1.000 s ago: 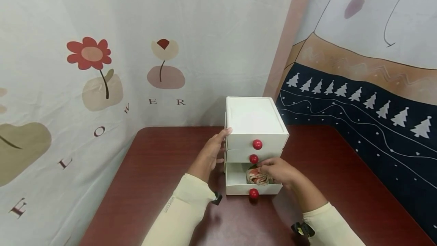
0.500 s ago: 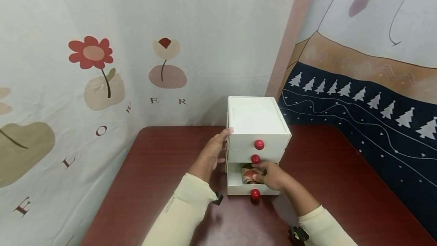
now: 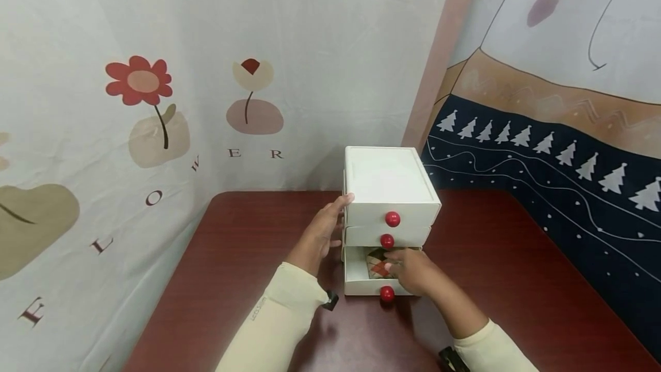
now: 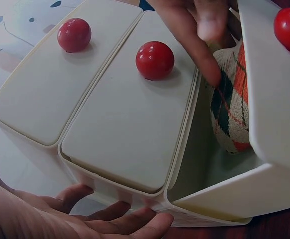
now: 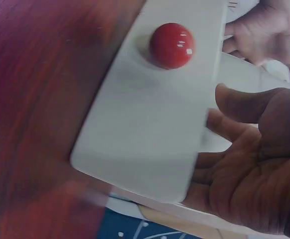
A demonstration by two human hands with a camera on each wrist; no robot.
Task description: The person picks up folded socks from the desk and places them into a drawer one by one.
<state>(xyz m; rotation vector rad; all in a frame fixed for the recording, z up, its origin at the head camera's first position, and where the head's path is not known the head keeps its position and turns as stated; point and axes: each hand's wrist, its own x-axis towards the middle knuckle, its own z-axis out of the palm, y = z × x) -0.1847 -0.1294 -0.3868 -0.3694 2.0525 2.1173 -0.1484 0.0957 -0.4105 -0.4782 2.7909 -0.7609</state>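
A small white drawer unit (image 3: 389, 174) with red ball knobs stands on the table, its bottom drawer (image 3: 356, 287) pulled out. Inside that drawer lies a rolled argyle sock bundle (image 4: 229, 104), patterned in beige, orange and dark green. My right hand (image 3: 413, 271) reaches over the drawer; a finger is at the bundle in the left wrist view, and the right wrist view has the thumb spread from the fingers. My left hand (image 3: 322, 228) rests along the unit's left side, fingers extended, thumb at the top front corner. The bundle's right part is hidden behind my right hand.
Above the open drawer, the middle drawer's knob (image 3: 387, 240) and the top drawer's knob (image 3: 392, 219) face me. A reddish-brown table (image 3: 248, 245) bears the unit. Printed cloth hangings (image 3: 330, 73) rise behind it and at the right.
The sock bundle has shifted left in the drawer and turned, so its argyle side now shows. My right hand followed it left, then loosened its pinch. My left hand stays on the unit.
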